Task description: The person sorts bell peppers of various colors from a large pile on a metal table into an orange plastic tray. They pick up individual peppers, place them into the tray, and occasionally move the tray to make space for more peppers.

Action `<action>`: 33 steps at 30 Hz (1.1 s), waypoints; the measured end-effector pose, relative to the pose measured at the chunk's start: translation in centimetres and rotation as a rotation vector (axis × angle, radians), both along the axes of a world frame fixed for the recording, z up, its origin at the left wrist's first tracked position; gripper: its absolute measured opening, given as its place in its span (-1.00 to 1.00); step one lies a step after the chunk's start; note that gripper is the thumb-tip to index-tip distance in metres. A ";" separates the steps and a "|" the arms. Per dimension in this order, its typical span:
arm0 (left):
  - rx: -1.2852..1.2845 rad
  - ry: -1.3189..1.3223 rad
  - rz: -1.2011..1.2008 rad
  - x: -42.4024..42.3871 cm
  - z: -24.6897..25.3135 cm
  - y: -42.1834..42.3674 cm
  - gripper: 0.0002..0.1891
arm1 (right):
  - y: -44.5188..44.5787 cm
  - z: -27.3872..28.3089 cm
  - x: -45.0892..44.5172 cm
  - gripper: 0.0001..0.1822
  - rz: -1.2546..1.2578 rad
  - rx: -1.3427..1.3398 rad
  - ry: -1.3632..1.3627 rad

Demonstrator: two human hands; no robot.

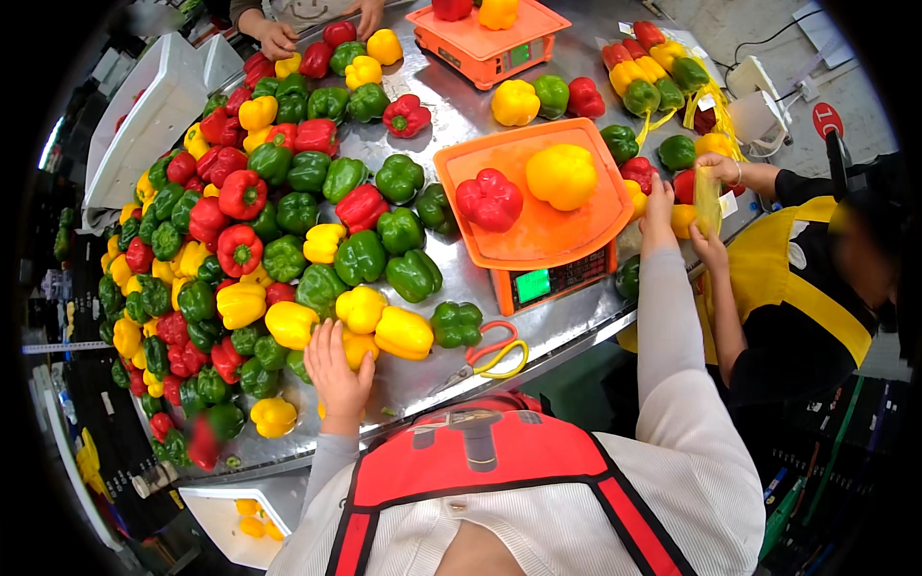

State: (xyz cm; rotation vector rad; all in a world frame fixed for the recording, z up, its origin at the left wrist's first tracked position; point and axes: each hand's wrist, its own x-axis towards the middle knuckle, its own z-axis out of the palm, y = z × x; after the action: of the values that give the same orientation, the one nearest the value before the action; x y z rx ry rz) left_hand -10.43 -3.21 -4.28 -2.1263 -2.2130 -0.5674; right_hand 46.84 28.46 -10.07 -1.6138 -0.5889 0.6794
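My left hand (338, 371) rests with fingers spread on yellow bell peppers (358, 347) at the near edge of a large mixed heap. My right hand (657, 205) reaches forward past the orange scale, beside red and yellow peppers (638, 173); whether it touches one is unclear. On the tray of the near orange scale (533, 248) lie a red bell pepper (489, 200) and a yellow bell pepper (561, 177). Scissors (497, 353) with red and yellow handles lie near the table's edge, beside a green bell pepper (456, 324).
A co-worker's hands (709, 245) hold yellow netting (708, 201) at right, close to my right hand. Another person's hands (279, 39) are at the far side. A second orange scale (490, 43), netted peppers (652, 72) and foam boxes (148, 115) surround the metal table (461, 252).
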 end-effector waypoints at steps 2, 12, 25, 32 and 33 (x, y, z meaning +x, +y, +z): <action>0.003 -0.005 0.002 0.1 0.0 0.1 -0.28 | -3.3 1.1 -0.8 -0.36 0.051 0.001 -0.185; 0.002 0.009 0.005 0.0 0.1 -0.2 -0.27 | -13.4 14.3 -15.9 -0.30 0.592 0.368 -0.610; 0.022 -0.036 -0.022 0.0 0.2 -0.1 -0.25 | -11.3 11.5 -14.4 -0.27 0.414 0.347 -0.791; 0.015 -0.024 -0.029 0.0 0.2 -0.2 -0.24 | -15.9 6.5 -0.7 -0.37 -0.111 0.150 -0.952; 0.018 -0.021 -0.031 0.1 0.2 -0.1 -0.24 | -15.8 5.2 1.0 -0.37 -0.083 0.108 -0.966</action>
State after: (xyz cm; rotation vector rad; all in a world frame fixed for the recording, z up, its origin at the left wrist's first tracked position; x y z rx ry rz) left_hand -10.37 -3.33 -4.07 -2.1596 -2.1811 -0.6116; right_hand 47.89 12.64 -4.83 -1.7963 -1.2095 -0.2490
